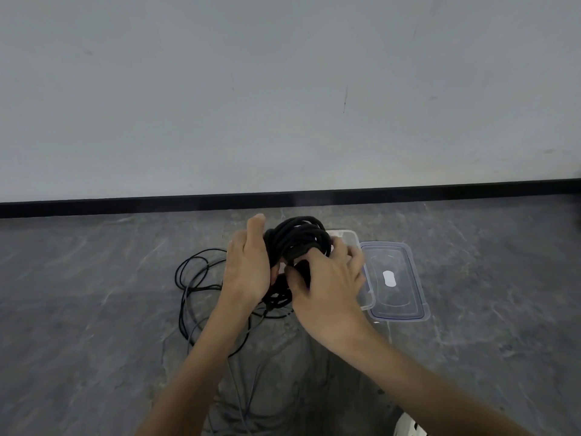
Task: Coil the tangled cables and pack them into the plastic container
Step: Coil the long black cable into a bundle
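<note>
Bundle of black cable held in both hands, above the grey floor

The cable bundle (298, 236), wound in thick loops, is in the air between the two hands, just in front of the plastic container (351, 236). The left hand (248, 265) grips its left side, with fingers curled round the loops and the thumb pointing up. The right hand (327, 278) holds the near right side with fingers bent and closed on the cable; it is a little blurred. The container stands on the floor (94, 294), mostly hidden behind the right hand. Its lid (405, 269) lies flat just to the right, touching it. Thin loose cables (183, 319) spread on the floor to the left and near the person.
</note>
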The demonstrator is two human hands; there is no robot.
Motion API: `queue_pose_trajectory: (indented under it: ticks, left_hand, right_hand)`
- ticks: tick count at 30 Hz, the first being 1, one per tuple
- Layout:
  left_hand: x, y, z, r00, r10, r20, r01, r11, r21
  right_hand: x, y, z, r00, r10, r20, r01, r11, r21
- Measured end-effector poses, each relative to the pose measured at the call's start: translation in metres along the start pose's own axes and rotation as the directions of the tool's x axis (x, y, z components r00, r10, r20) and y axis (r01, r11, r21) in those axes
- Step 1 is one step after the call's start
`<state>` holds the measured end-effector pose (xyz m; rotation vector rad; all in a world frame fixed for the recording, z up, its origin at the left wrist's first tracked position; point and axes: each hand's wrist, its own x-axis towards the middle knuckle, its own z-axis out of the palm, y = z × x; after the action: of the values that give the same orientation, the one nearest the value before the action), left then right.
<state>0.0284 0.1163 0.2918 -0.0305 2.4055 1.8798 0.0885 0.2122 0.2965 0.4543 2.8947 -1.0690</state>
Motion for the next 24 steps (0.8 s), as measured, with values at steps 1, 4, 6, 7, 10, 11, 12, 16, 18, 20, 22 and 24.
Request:
queue_pose_trajectory:
  ticks: [1, 4, 6, 7, 10, 11, 12, 16, 18, 20, 22, 24]
  left_hand:
    - [0.001, -0.001, 0.0, 1.0, 0.011, 0.004, -0.011, 1.0, 0.011]
    - [0.001, -0.002, 0.0, 0.998, 0.049, 0.033, -0.052, 0.995, 0.084]
    - [0.001, -0.002, 0.002, 0.997, 0.043, 0.057, -0.049, 0.993, 0.106]
    - [0.0, -0.002, 0.002, 0.997, 0.037, 0.061, -0.044, 0.993, 0.113]
    - [0.002, -0.001, 0.002, 0.998, 0.065, 0.028, -0.068, 0.989, 0.13]
    - [0.003, -0.002, 0.0, 0.998, 0.062, 0.02, -0.064, 0.99, 0.126]
    - [0.003, -0.002, -0.001, 0.999, 0.038, 0.02, -0.04, 0.994, 0.106]
    - [0.005, -0.002, -0.008, 0.989, -0.092, 0.111, 0.09, 0.996, 0.027]
    - [0.004, -0.001, -0.008, 0.981, -0.115, 0.158, 0.111, 0.993, 0.029]
    - [0.003, 0.001, -0.009, 0.972, -0.131, 0.195, 0.13, 0.991, 0.018]
    - [0.003, 0.004, -0.011, 0.96, -0.124, 0.253, 0.126, 0.992, 0.005]
    - [0.001, 0.007, -0.011, 0.941, -0.095, 0.325, 0.094, 0.995, 0.018]
  right_hand:
    - [0.002, 0.0, -0.005, 0.996, 0.071, 0.057, -0.077, 0.99, 0.117]
    - [0.008, -0.002, -0.019, 0.927, 0.217, 0.306, -0.347, 0.805, 0.481]
    - [0.01, 0.002, -0.022, 0.913, 0.192, 0.361, -0.353, 0.815, 0.459]
    - [0.011, 0.004, -0.023, 0.917, 0.174, 0.36, -0.327, 0.846, 0.422]
    - [0.011, 0.006, -0.028, 0.905, 0.138, 0.403, -0.314, 0.855, 0.412]
    - [0.009, 0.005, -0.029, 0.884, 0.122, 0.451, -0.341, 0.829, 0.443]
    - [0.008, 0.005, -0.029, 0.861, 0.103, 0.498, -0.366, 0.806, 0.465]
    - [0.005, 0.006, -0.021, 0.807, 0.109, 0.58, -0.475, 0.703, 0.529]
    - [0.004, 0.006, -0.021, 0.818, 0.14, 0.558, -0.497, 0.66, 0.563]
    - [0.005, 0.006, -0.022, 0.838, 0.165, 0.52, -0.496, 0.627, 0.601]
    - [0.007, 0.005, -0.023, 0.855, 0.18, 0.486, -0.489, 0.587, 0.645]
    - [0.01, 0.005, -0.025, 0.869, 0.2, 0.453, -0.483, 0.543, 0.687]
